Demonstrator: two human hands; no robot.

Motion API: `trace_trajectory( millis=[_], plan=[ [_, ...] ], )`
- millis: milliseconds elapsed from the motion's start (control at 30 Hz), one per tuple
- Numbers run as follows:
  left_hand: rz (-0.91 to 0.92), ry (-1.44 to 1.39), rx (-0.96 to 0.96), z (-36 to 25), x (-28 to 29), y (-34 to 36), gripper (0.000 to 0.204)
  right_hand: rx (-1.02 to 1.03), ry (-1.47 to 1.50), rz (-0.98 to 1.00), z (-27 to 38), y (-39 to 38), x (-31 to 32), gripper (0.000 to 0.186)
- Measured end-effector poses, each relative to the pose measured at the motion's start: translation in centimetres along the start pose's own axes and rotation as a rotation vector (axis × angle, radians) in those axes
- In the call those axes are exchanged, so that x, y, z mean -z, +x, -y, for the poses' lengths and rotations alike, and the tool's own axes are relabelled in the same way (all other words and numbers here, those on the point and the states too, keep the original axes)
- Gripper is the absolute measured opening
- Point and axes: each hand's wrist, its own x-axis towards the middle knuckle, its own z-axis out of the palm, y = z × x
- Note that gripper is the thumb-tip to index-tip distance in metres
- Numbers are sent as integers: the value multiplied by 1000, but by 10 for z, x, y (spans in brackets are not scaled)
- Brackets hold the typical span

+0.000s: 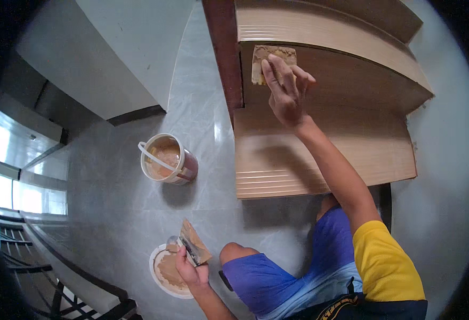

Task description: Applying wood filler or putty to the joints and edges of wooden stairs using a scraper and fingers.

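My right hand (pixel 288 90) grips a small square spreader (pixel 259 74), smeared with brown paste, up at the left end of the tiled stair riser (pixel 341 74), just under the upper tread's nosing. My left hand (pixel 191 269) holds a metal scraper (pixel 194 240) loaded with the same paste, above a round white lid (pixel 159 262) that has paste on it. An open white bucket (pixel 188 168) of brown paste, its handle lying across the top, stands on the floor left of the stairs.
The lower tread (pixel 352 160) is in front of me, between a dark red side board (pixel 221 53) and a pale right wall (pixel 442 154). Grey marble-look floor (pixel 106 176) surrounds the bucket. Black railings (pixel 24 256) are at lower left, white wall panels (pixel 128 53) at upper left.
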Motion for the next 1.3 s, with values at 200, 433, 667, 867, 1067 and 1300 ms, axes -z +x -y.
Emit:
trace_trajectory(
  millis=[200, 433, 667, 867, 1067, 1300],
  plan=[
    [10, 46, 26, 9, 1, -1, 37, 43, -55, 24, -19, -10, -18, 43],
    [21, 126, 4, 15, -32, -10, 39, 68, -78, 81, -36, 1, -1, 43],
    [191, 229, -87, 18, -84, -10, 34, -82, 416, 294, -5, -32, 60, 40],
    [326, 255, -368, 46, -151, 5, 37, -1457, 1451, 746, 23, -67, 179, 20],
    [388, 404, -576, 60, -167, -3, 31, -1851, 1883, 761, 56, -70, 206, 36],
    [566, 1138, -1140, 60, -158, -9, 30, -1824, 2071, 731, 50, -51, 191, 32]
  ],
)
